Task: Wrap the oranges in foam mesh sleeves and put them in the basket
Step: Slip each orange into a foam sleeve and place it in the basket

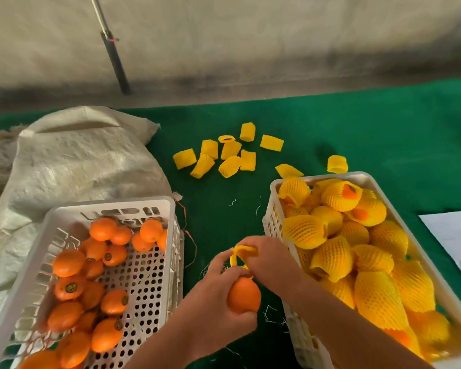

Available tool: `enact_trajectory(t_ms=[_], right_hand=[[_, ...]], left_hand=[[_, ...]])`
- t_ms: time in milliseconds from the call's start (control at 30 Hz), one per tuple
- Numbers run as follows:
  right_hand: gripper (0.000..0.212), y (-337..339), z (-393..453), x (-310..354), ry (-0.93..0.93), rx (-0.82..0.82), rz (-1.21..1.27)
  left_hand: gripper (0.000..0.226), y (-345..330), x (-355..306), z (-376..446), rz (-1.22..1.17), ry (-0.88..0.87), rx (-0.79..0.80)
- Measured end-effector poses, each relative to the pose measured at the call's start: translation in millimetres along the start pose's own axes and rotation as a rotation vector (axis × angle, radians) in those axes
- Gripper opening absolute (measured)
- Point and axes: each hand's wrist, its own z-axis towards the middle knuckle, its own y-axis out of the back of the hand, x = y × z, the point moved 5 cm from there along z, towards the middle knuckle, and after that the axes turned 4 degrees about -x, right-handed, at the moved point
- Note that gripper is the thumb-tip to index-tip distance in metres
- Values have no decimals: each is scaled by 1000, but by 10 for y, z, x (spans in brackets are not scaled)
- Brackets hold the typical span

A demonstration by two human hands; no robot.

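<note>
A green cloth (357, 134) covers the work surface and carries everything else. At its left edge slumps a pale woven sack (72, 161), its frayed fibres spilling off toward the left. Just in front of the sack stands a white perforated crate (154, 262), holding bare oranges (69, 262) heaped along its left and far sides, several showing dark round stickers. To the right stands the basket (273, 217) (also white and slotted), nearly full of wrapped oranges (333, 258) in yellow mesh; here and there orange skin shows through an open sleeve end. A white sheet of paper (453, 235) lies on the cloth just right of the basket. Beyond the two containers, loose foam sleeves (230, 158) lie scattered in a cluster on the cloth, with three more strays nearer the basket's far rim. A dark pole (115, 59) leans against the grey wall behind.

Between crate and basket, above the cloth, the left hand (218, 302) curls its fingers and thumb around a single orange (244, 295), cupping it from below and the left. The right hand (269, 258) pinches a yellow sleeve (241, 255) at the top of that orange; the sleeve's mouth seems to sit just at the fruit's upper end, though the fingers hide exactly how far it reaches.
</note>
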Motion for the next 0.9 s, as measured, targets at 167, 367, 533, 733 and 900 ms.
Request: enact_trajectory(t_ms=[167,367,533,733,900], right_hand=[[23,148,-248,43,92,27,-40],[51,210,-524,-88,59,24,-154],[81,143,-813,-86,278,41,-297],[70,144,-1068,-1,480,72,-395],[64,212,-1113,-29,411,92,-406]], left_hand=[[91,-174,-93,-78,-8,149,55],[55,-47,-11,-159,-915,625,-144],[57,46,-8,-161,-1588,835,-258],[63,-3,-110,-87,-1670,809,-328],[59,-52,-245,-46,-1662,796,-374]])
